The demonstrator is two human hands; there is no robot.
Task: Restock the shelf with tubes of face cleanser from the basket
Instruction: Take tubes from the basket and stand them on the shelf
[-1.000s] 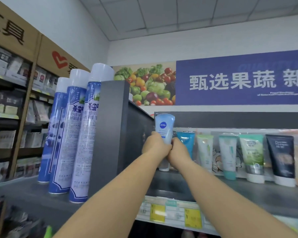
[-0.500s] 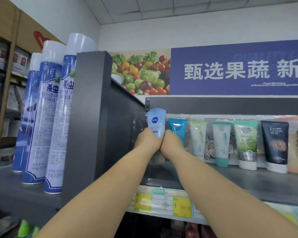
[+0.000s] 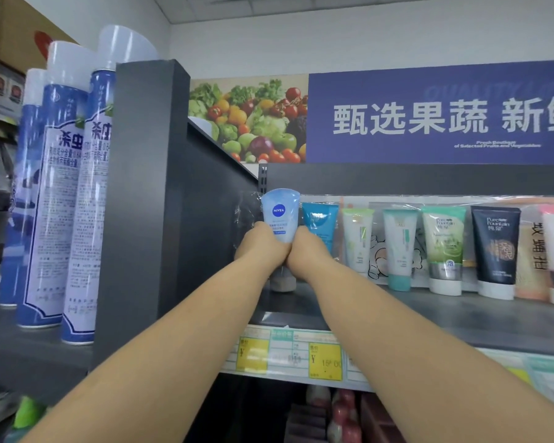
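Standing cap-down on shelf (image 3: 397, 302): pale blue Nivea tube (image 3: 280, 219), gripped by left hand (image 3: 263, 247) and right hand (image 3: 307, 251); risk: toppling into teal tube (image 3: 320, 220) on careless release.

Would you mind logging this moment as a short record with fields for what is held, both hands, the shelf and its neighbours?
held item: light blue Nivea cleanser tube, upright, cap down
left hand: left hand grips the tube's left side
right hand: right hand grips its right side
shelf: grey shelf; tube at its left end, cap at or just above the board
neighbours: teal tube directly right, then a row of upright tubes
left of divider: tall blue spray cans
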